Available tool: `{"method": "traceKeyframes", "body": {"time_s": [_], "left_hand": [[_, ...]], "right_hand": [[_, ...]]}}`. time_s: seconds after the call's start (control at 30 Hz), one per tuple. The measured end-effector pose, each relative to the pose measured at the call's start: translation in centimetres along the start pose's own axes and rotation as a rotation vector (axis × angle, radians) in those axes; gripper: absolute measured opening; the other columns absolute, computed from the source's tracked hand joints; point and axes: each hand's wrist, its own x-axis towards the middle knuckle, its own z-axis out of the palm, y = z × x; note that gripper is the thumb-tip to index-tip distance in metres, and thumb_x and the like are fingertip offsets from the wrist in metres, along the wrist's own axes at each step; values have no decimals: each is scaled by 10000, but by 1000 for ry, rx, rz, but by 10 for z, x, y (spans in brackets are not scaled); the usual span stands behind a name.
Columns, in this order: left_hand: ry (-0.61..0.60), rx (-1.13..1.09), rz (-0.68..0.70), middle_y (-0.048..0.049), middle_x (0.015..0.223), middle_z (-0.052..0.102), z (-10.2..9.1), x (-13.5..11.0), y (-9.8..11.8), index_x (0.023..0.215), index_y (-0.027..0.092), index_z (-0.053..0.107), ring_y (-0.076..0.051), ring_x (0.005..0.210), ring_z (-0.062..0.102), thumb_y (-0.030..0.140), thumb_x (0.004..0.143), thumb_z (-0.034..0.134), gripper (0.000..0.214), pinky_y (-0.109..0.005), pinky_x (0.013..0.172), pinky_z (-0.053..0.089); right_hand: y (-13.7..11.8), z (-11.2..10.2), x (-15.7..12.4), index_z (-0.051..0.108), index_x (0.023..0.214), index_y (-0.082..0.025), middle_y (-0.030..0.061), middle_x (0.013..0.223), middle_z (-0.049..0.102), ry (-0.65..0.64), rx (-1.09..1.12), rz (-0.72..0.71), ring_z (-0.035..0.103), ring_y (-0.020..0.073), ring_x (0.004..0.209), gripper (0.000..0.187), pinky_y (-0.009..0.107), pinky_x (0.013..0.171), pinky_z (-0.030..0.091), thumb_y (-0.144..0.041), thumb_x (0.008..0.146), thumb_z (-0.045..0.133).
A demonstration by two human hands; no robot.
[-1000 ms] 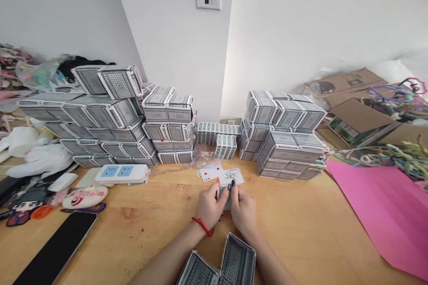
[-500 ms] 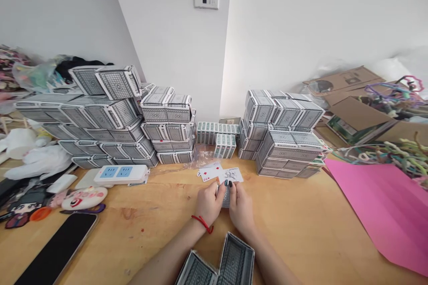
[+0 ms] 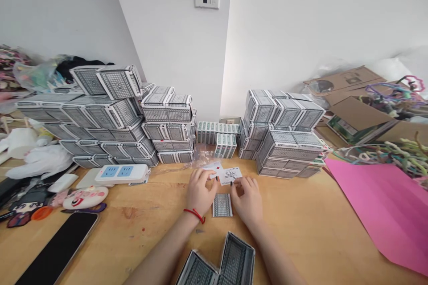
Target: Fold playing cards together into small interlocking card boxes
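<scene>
A face-down deck of cards (image 3: 222, 205) lies flat on the wooden table (image 3: 301, 231) between my hands. My left hand (image 3: 199, 191) reaches forward, fingers curled onto the face-up cards (image 3: 227, 173) spread just beyond the deck. My right hand (image 3: 248, 197) rests beside those cards, fingertips touching their near edge. Neither hand holds the deck. An open patterned card box (image 3: 234, 262) lies near the table's front edge between my forearms.
Stacks of patterned card boxes (image 3: 110, 116) stand at the left and card boxes (image 3: 284, 133) at the right, small sealed decks (image 3: 219, 136) between them. A power strip (image 3: 122, 173), a phone (image 3: 56, 249) and trinkets lie left. Pink paper (image 3: 384, 209) and cardboard boxes (image 3: 361, 116) lie right.
Both hands held the deck upright between them; now the deck lies flat on the table and both hands have moved forward onto the face-up cards.
</scene>
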Motion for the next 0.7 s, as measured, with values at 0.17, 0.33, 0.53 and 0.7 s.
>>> {"method": "traceKeyframes", "body": {"time_s": [0.17, 0.33, 0.53, 0.7], "left_hand": [[-58, 20, 23, -45, 1061, 542, 11, 1, -15, 1065, 216, 495, -203, 1035, 454, 177, 745, 498, 322, -361, 899, 377], [-109, 62, -17, -78, 1129, 509, 19, -2, -22, 1146, 201, 436, -241, 1119, 409, 251, 751, 519, 406, -427, 942, 337], [-146, 67, -39, -68, 1006, 540, 15, 0, -18, 1072, 189, 477, -207, 986, 495, 222, 763, 501, 311, -373, 860, 398], [-154, 68, -16, -65, 991, 574, 12, 0, -17, 1059, 192, 498, -196, 933, 534, 240, 789, 474, 275, -348, 818, 419]], "right_hand": [[10, 8, 3, 482, 1098, -190, 96, 1095, 559, 45, -64, -15, 410, 265, 1043, 374, 413, 839, 342, -348, 759, 490], [10, 11, 4, 401, 1221, -196, 90, 1241, 480, -93, -142, -37, 319, 278, 1182, 495, 423, 899, 299, -382, 770, 481], [9, 7, 6, 481, 1147, -212, 83, 1137, 549, -116, -148, -37, 392, 271, 1117, 419, 409, 868, 324, -387, 766, 494], [11, 8, 6, 536, 1095, -219, 108, 1085, 550, -92, -155, -62, 459, 282, 1001, 438, 416, 804, 373, -447, 722, 546]]}}
